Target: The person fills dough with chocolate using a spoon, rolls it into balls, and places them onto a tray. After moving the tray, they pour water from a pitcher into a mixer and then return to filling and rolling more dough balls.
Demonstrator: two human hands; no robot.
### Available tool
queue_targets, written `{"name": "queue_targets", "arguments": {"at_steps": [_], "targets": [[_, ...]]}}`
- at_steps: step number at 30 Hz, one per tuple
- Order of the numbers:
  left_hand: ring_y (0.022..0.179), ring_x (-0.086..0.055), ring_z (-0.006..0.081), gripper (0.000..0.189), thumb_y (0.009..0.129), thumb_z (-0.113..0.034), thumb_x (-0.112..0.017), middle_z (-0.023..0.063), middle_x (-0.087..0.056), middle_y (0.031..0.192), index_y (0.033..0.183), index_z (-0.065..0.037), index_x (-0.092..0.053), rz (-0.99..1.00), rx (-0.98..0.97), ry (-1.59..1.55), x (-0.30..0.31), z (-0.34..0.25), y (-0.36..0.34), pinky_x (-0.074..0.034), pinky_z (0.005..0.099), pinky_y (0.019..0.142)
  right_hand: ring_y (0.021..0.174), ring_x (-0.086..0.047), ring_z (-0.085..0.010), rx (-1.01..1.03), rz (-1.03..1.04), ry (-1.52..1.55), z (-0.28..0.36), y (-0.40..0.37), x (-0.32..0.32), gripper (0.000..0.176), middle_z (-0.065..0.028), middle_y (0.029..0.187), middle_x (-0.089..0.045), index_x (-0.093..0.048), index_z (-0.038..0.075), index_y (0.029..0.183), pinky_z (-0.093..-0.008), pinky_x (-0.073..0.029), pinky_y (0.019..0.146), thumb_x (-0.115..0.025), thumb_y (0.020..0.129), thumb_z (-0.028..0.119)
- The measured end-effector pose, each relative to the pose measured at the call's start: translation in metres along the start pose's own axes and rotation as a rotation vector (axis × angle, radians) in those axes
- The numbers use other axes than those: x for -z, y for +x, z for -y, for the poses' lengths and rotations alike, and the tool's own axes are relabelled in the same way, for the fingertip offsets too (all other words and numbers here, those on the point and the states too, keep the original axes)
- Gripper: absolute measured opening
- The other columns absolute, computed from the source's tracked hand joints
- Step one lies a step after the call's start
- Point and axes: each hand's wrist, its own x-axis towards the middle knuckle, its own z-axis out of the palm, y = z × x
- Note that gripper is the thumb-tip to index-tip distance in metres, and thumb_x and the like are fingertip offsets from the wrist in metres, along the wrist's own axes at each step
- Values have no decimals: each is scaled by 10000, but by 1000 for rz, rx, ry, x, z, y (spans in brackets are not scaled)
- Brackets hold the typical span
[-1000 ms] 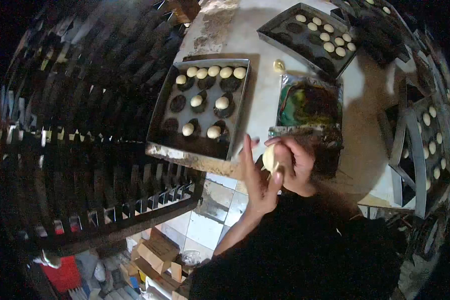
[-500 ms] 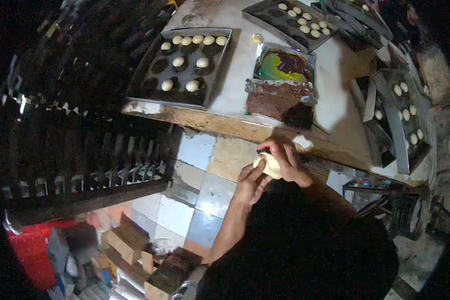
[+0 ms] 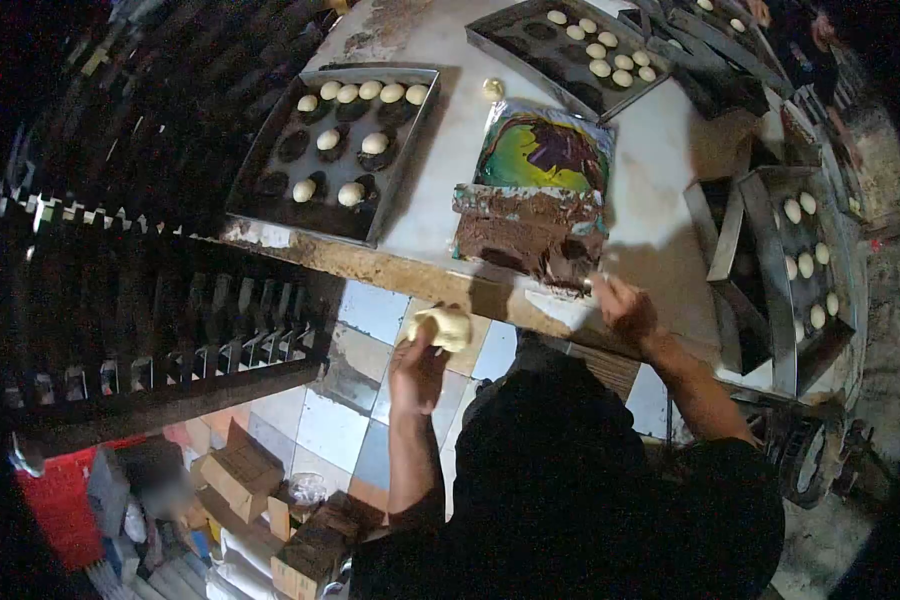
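Observation:
My left hand (image 3: 418,375) holds a flattened piece of pale dough (image 3: 446,330) in front of the table edge, the thumb pressed on it. Fingers curled, my right hand (image 3: 627,315) is at the near right corner of a brown chocolate-like paste (image 3: 515,238). A small light tip shows at its fingers, too blurred to name. The paste lies on an opened wrapper (image 3: 550,150) with a green, yellow and purple pattern, and its near side is scooped out. A small dough lump (image 3: 492,89) sits beyond the wrapper.
A metal tray (image 3: 270,205) with several dough balls stands left on the table (image 3: 425,200). More trays of dough balls are at the back (image 3: 490,45) and right (image 3: 785,350). A dark slatted rack (image 3: 170,390) stands left; cardboard boxes (image 3: 240,480) are below. Another person's hand (image 3: 822,32) shows far right.
My hands have parted. The left has moved left with the dough; the right has left the dough and moved right to the paste. The whole view has shifted slightly.

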Motion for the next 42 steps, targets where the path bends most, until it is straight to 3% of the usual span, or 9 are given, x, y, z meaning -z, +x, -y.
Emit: {"name": "queue_targets", "arguments": {"at_steps": [11,14,18,21,26,31,33,37,42], "targets": [[1206,-510,302,575,931,-295,-565,176,-521,1304,1373,42,-415,-144,-111,-6,-32,13,50,-396,443,1035,613,-618,-295,269,149,21,-19,39,-7,156,-154,794,-620,-613,4,944,-398,-500,537,-551,845,107],[1140,-559,290,511,913,-236,-596,167,-556,1259,1322,42,-469,-158,-104,88,-39,30,57,-447,424,982,817,-662,-309,67,753,461,-60,72,3,277,-142,873,-668,-640,37,960,-410,-503,715,-554,864,283],[1052,-610,274,363,951,-199,-549,173,-595,1172,1224,38,-524,-192,59,38,-55,68,77,-514,423,902,708,-609,-259,39,499,1032,-70,61,7,272,-136,878,-667,-659,13,1005,-356,-487,626,-560,911,247],[1080,-593,248,375,986,-250,-480,146,-579,1188,1252,14,-498,-61,283,-101,-109,73,87,-527,370,903,802,-650,-244,202,-75,927,-44,45,-9,356,-110,954,-683,-636,19,1061,-387,-523,683,-570,893,326],[1124,-564,221,371,1013,-283,-431,112,-561,1214,1264,-17,-495,15,424,-132,-92,84,104,-543,296,873,780,-629,-359,31,8,400,-22,18,15,682,-180,971,-633,-411,90,1404,-422,-536,695,-688,806,268],[1122,-560,236,405,980,-305,-517,108,-556,1215,1260,-15,-498,-77,246,-136,-90,69,80,-558,288,825,825,-637,-376,-193,149,226,-8,2,33,635,-205,1019,-613,-461,77,1374,-423,-544,705,-688,820,288],[1127,-557,249,417,975,-312,-525,110,-561,1206,1267,-16,-497,-37,146,-196,-93,53,67,-561,290,813,863,-645,-340,-52,-171,97,7,14,22,514,-197,1060,-601,-545,40,1281,-392,-547,714,-691,831,240],[1179,-547,257,450,978,-317,-525,118,-573,1249,1289,5,-483,127,-74,-45,-83,35,30,-468,378,989,927,-640,-248,-115,-228,898,92,55,28,384,-180,1157,-563,-651,-26,1090,-313,-541,719,-732,817,232],[1330,-320,356,875,896,-257,-588,272,-222,1464,1467,80,-18,72,-934,1266,-56,16,-28,-252,427,1098,918,-627,-270,61,-358,500,225,73,75,381,-164,1162,-534,-627,-68,1072,-314,-525,756,-741,773,138]]}}
